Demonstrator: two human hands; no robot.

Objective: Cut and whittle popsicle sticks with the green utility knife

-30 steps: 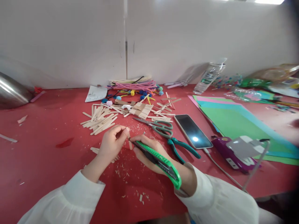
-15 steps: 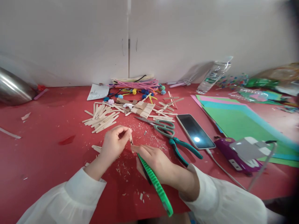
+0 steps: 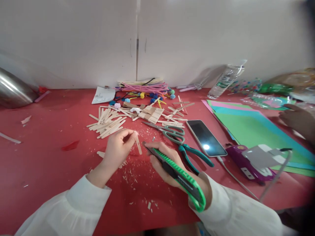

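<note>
Between the thumb and fingers of my left hand (image 3: 119,147) is the top end of a wooden craft stick (image 3: 139,146), which slants down toward the red table. A small dark mark shows partway along the stick. My right hand (image 3: 167,160) grips a green utility knife (image 3: 180,175), its tip pointing at the stick but apart from it. Wood shavings (image 3: 131,175) are scattered on the table below both hands. Beyond my left hand lies a loose pile of craft sticks (image 3: 108,123).
Scissors (image 3: 173,132), teal-handled pliers (image 3: 194,155) and a phone (image 3: 206,137) lie right of my hands. Farther right are coloured paper sheets (image 3: 248,127), a purple device (image 3: 248,167) with a cable, and another person's hand (image 3: 299,121). Pipe cleaners (image 3: 145,88) lie at the back.
My right hand has drawn the knife back right, away from the stick, and turned it so its side shows. My left hand keeps the stick. Another person's hand has appeared at the right.
</note>
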